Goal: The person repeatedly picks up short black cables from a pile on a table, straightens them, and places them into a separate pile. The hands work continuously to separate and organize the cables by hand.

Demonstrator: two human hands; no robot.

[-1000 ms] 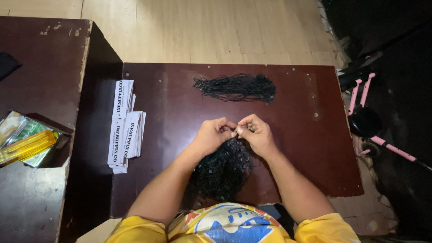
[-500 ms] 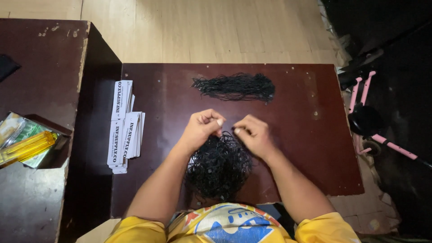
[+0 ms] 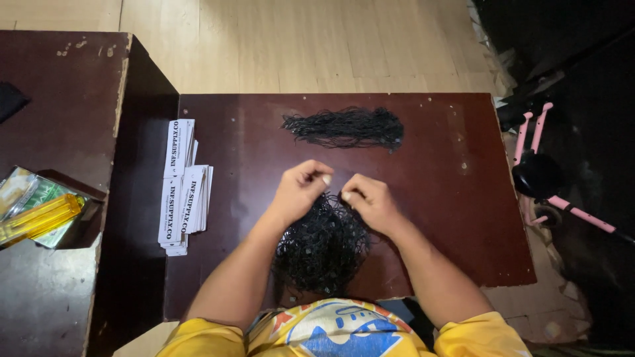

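A tangled heap of black string loops (image 3: 323, 248) lies on the dark wooden table (image 3: 450, 198) just in front of me. My left hand (image 3: 299, 188) and my right hand (image 3: 365, 198) hover over its far edge, fingers pinched, each gripping a thin black string drawn from the heap. A neater bundle of black strings (image 3: 347, 127) lies stretched out sideways farther back on the table, apart from both hands.
Two stacks of white printed paper tags (image 3: 184, 185) sit at the table's left edge. A lower dark table (image 3: 59, 106) on the left carries a yellow lighter (image 3: 36, 219) and green packets. A pink and black scooter (image 3: 549, 178) stands on the right.
My hands were pressed together a second ago; they have since moved slightly apart over the heap, with the left hand shifting left.
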